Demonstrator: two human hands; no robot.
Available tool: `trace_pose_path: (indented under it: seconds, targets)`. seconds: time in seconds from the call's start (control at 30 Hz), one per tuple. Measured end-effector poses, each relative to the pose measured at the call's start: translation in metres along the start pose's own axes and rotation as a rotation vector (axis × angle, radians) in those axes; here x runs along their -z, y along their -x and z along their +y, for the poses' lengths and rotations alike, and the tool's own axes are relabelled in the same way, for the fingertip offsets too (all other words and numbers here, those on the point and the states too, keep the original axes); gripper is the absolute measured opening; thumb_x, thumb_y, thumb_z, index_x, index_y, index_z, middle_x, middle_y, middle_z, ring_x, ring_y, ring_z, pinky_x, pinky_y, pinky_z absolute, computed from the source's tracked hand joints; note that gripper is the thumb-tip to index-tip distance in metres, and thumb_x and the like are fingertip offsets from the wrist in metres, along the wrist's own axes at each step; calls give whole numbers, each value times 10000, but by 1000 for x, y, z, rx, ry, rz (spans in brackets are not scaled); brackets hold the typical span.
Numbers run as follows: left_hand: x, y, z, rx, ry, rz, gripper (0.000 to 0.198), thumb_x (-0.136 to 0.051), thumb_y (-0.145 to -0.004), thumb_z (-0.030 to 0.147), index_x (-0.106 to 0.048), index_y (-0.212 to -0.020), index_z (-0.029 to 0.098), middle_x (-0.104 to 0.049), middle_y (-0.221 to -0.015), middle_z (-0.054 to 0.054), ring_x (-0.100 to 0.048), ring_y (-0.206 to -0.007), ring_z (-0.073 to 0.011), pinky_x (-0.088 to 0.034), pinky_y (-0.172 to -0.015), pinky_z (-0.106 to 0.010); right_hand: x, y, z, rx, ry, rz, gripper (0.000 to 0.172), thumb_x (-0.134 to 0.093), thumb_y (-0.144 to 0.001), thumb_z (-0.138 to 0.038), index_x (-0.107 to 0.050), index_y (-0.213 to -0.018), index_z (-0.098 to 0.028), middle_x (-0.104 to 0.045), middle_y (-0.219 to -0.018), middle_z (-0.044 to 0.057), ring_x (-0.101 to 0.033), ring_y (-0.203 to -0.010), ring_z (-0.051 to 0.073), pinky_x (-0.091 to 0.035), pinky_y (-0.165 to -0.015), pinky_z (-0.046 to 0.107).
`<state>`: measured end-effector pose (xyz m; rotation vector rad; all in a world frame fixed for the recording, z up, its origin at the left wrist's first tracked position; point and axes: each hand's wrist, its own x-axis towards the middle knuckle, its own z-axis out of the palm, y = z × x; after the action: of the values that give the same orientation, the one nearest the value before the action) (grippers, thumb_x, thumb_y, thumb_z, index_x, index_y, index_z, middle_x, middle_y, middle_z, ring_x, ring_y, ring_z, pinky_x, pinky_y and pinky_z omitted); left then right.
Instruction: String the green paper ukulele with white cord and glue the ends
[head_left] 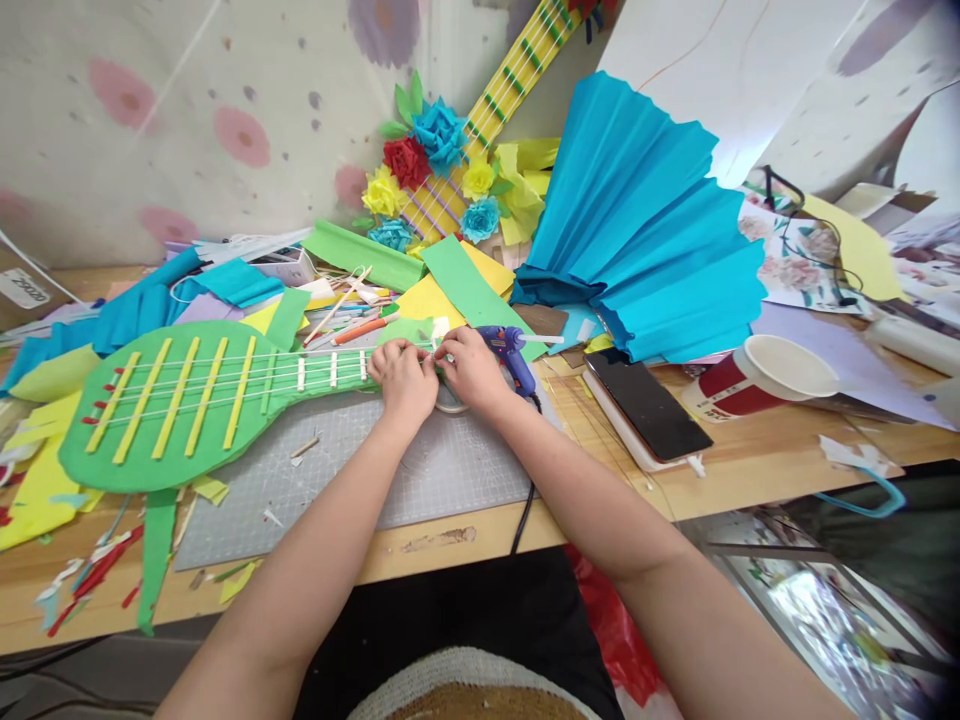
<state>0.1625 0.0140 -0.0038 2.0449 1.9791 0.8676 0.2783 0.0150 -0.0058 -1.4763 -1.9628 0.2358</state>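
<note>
A green craft-paper guitar point(169, 400) with yellow strips, red pegs and white strings lies on the left of the table, its neck reaching toward the middle. My left hand point(405, 378) is closed at the far end of this neck, where the white strings run under the fingers. Right beside it, my right hand point(472, 365) is closed too, thumb and fingertips pinched close to the left fingertips. What lies between the fingertips is too small to make out. Just beyond my right hand rests a blue glue gun point(510, 352), partly hidden by that hand.
A grey cutting mat point(465, 465) lies under my hands. At right are a phone point(649, 405), a paper cup point(761, 375) and pleated blue paper point(645, 220). Paper scraps and an orange pen point(365, 329) lie behind. A yellow paper guitar point(517, 80) with paper flowers leans at the back.
</note>
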Motion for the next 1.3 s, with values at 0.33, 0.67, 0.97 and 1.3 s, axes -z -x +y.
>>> trace_pose_path:
  seconds: [0.33,0.67,0.97,1.3]
  targets:
    - [2,-2,1,52,47,-43,135,-525,-819,249,-645,-782,198,-553,-1166,-104,-408,-1204,-299,-245,-1070,-485,0,1,2,37,35,27,145,-520,-820,-125,-655,-800,-171,-586,-977,89,-503,-964,219,-431,-868,359]
    - [3,-3,0,45,59,-38,107,-552,-806,252,-630,-765,193,-563,-1156,-96,-422,-1200,-289,-250,-1071,-474,7,1,-1,59,50,39,162,-522,-835,-167,-682,-813,-161,-605,-989,103,-509,-973,228,-436,-874,367]
    - [2,-3,-2,43,59,-37,155,-511,-830,267,-637,-763,205,-570,-1154,-84,-419,-1195,-283,-261,-1064,-470,11,1,2,80,41,-40,152,-515,-840,-140,-666,-854,-157,-595,-1014,101,-509,-1002,218,-434,-882,362]
    - [1,-3,-2,48,74,-34,141,-527,-818,277,-639,-756,218,-575,-1161,-83,-418,-1197,-291,-254,-1064,-484,9,3,-1,69,84,-20,127,-526,-853,-206,-648,-847,-168,-593,-1022,95,-508,-999,211,-441,-852,340]
